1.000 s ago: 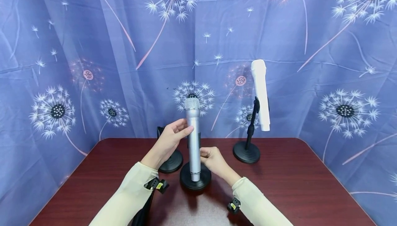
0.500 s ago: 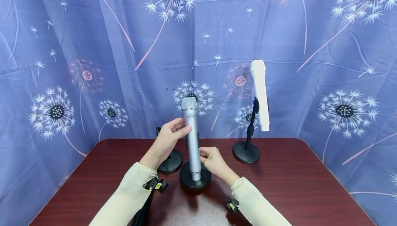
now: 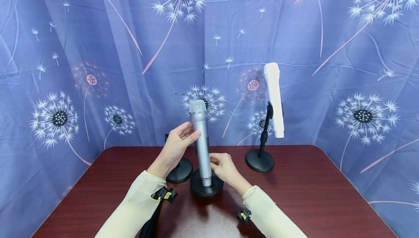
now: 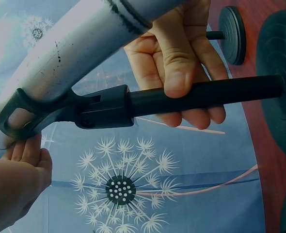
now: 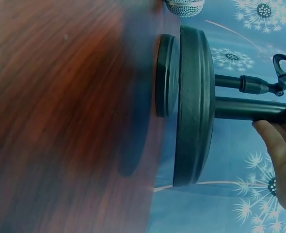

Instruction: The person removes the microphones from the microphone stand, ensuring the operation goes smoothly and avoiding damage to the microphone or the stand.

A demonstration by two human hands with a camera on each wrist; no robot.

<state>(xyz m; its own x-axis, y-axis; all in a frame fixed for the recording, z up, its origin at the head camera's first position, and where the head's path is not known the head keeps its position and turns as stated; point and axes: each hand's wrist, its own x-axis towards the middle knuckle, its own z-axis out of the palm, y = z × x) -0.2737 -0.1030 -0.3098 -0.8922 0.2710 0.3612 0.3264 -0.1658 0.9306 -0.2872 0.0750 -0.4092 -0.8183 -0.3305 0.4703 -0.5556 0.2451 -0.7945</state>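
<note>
A silver microphone (image 3: pixel 202 154) with a mesh head leans left in the head view, seated in the black clip (image 4: pixel 60 108) of a desk stand (image 3: pixel 214 190). My left hand (image 3: pixel 176 147) holds its upper body, thumb in front; that hand (image 4: pixel 22 179) also shows at the lower left of the left wrist view. With thumb and fingers, my right hand (image 3: pixel 226 167) grips the stand's pole (image 4: pixel 245 94) below the clip. In the right wrist view, the round base (image 5: pixel 194 107) looks slightly apart from the tabletop. The right fingers are partly hidden behind the microphone in the head view.
A white microphone (image 3: pixel 275 100) sits tilted in another black stand (image 3: pixel 259 160) at the back right. Behind my left hand stands a third stand (image 3: pixel 180 172), its clip (image 5: pixel 283 65) holding nothing. A dark long object (image 3: pixel 150 225) is partly hidden under my left forearm.
The silver microphone has tipped further left, its mesh head moving left and its lower end rising slightly. My left hand has shifted a little left and up with it; both hands keep their hold.
</note>
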